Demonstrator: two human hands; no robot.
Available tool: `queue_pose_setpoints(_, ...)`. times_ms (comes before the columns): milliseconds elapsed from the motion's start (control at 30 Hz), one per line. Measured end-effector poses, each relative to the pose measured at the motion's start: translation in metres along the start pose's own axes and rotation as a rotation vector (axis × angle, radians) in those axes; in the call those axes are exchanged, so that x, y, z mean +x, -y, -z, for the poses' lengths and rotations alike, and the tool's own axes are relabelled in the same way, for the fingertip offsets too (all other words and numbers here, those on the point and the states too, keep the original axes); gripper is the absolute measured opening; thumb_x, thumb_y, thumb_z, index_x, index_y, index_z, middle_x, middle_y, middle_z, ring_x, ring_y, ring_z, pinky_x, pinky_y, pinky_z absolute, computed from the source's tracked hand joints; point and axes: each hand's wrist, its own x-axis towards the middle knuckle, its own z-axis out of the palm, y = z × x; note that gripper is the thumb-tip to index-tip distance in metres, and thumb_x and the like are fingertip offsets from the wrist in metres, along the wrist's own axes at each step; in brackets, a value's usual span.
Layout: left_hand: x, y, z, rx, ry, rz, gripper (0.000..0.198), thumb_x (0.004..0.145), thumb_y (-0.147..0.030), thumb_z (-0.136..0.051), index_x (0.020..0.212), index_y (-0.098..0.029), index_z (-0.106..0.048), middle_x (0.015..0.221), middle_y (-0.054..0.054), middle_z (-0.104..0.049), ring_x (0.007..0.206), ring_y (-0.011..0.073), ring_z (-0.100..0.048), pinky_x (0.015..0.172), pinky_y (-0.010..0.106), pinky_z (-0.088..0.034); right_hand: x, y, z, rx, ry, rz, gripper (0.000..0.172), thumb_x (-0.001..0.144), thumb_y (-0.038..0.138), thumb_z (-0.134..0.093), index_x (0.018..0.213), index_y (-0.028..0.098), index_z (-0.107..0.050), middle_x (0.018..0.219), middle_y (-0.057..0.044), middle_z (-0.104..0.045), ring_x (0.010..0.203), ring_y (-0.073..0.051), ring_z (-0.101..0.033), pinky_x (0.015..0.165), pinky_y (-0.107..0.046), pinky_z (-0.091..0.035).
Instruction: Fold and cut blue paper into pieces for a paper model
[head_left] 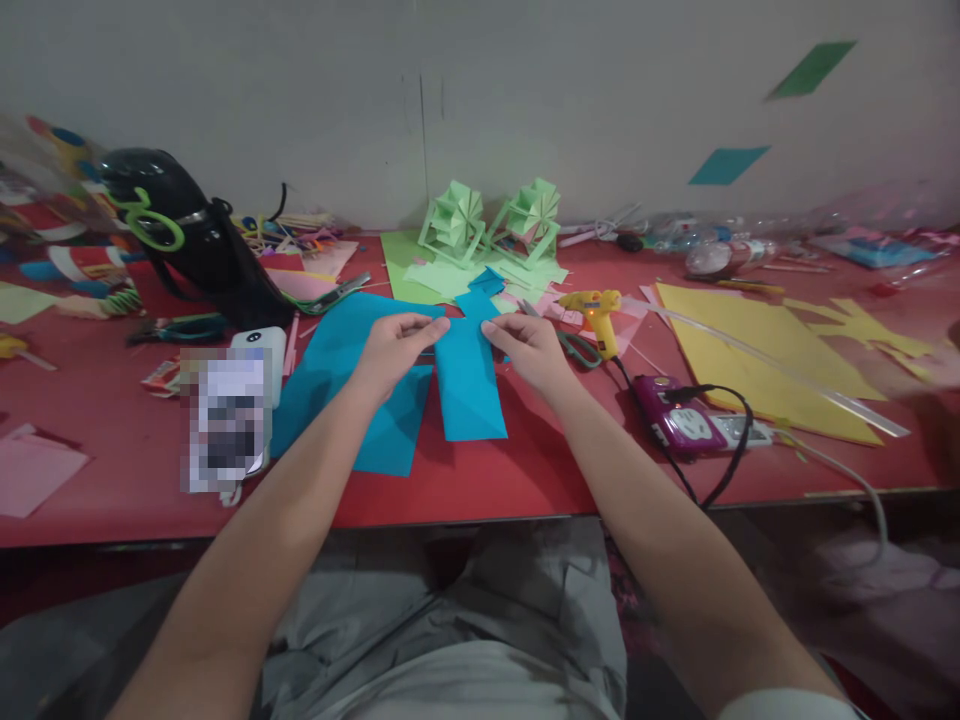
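Note:
A strip of blue paper [471, 385] hangs between my hands over the red table. My left hand [401, 345] pinches its upper left corner between thumb and fingers. At the upper right corner, my right hand [529, 350] grips it the same way. Larger blue sheets [390, 430] lie flat beside the strip, partly under my left hand and forearm. Just beyond the strip are small blue paper pieces [484, 290]. Two folded light green paper shapes [456, 222] stand farther back against the wall, on green paper.
A yellow glue gun [598, 318] and scissors [579, 348] lie right of my right hand. A purple power strip [679, 420] with cables sits near the front edge. Yellow sheets [757, 350] are on the right. A phone [232, 415] and a black bottle-like case [195, 235] stand left.

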Motion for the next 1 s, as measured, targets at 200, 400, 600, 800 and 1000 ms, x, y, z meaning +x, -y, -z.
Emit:
queue_pose_setpoints(200, -0.0028, -0.0012, -0.0011, 0.035, 0.038, 0.019, 0.044, 0.058, -0.055, -0.084, 0.067, -0.017, -0.065, 0.068, 0.003, -0.066, 0.065, 0.0166, -0.060, 0.060, 0.029, -0.052, 0.0014, -0.0026, 0.0006, 0.019, -0.029, 0.002, 0.038, 0.078, 0.055, -0.067, 0.071, 0.018, -0.064, 0.059, 0.001, -0.055, 0.056, -0.012, -0.050, 0.056, -0.028, -0.042)
queue_pose_setpoints(400, -0.0052, -0.0024, -0.0041, 0.028, 0.118, 0.069, 0.042, 0.060, -0.055, -0.082, 0.068, -0.017, -0.066, 0.069, 0.002, -0.065, 0.064, 0.0162, -0.060, 0.061, 0.029, -0.051, 0.0022, -0.0016, 0.0041, 0.020, -0.089, 0.015, 0.040, 0.077, 0.057, -0.068, 0.071, 0.019, -0.063, 0.056, 0.001, -0.054, 0.054, -0.013, -0.051, 0.054, -0.028, -0.043)
queue_pose_setpoints(600, -0.0044, -0.0011, -0.0035, 0.081, 0.107, 0.018, 0.043, 0.061, -0.057, -0.080, 0.068, -0.018, -0.065, 0.067, 0.002, -0.064, 0.061, 0.0151, -0.058, 0.057, 0.027, -0.049, 0.0026, 0.0017, 0.0047, 0.013, -0.104, 0.012, 0.041, 0.077, 0.059, -0.068, 0.070, 0.019, -0.063, 0.055, 0.000, -0.056, 0.052, -0.013, -0.053, 0.055, -0.029, -0.045)
queue_pose_setpoints(800, -0.0035, -0.0004, -0.0017, 0.169, 0.094, -0.063, 0.043, 0.065, -0.058, -0.077, 0.068, -0.017, -0.063, 0.064, 0.002, -0.061, 0.060, 0.0147, -0.056, 0.053, 0.026, -0.045, 0.0017, 0.0034, 0.0040, 0.041, -0.119, -0.006, 0.039, 0.077, 0.057, -0.069, 0.071, 0.019, -0.065, 0.055, 0.000, -0.057, 0.052, -0.013, -0.053, 0.055, -0.030, -0.046)
queue_pose_setpoints(1000, -0.0008, 0.0030, 0.0008, 0.143, 0.164, -0.090, 0.040, 0.060, -0.045, -0.084, 0.081, -0.018, -0.064, 0.076, 0.002, -0.066, 0.075, 0.0183, -0.064, 0.067, 0.029, -0.052, 0.0025, 0.0016, 0.0052, 0.071, -0.155, 0.002, 0.041, 0.076, 0.058, -0.070, 0.071, 0.018, -0.064, 0.054, 0.001, -0.056, 0.052, -0.012, -0.053, 0.052, -0.027, -0.044)
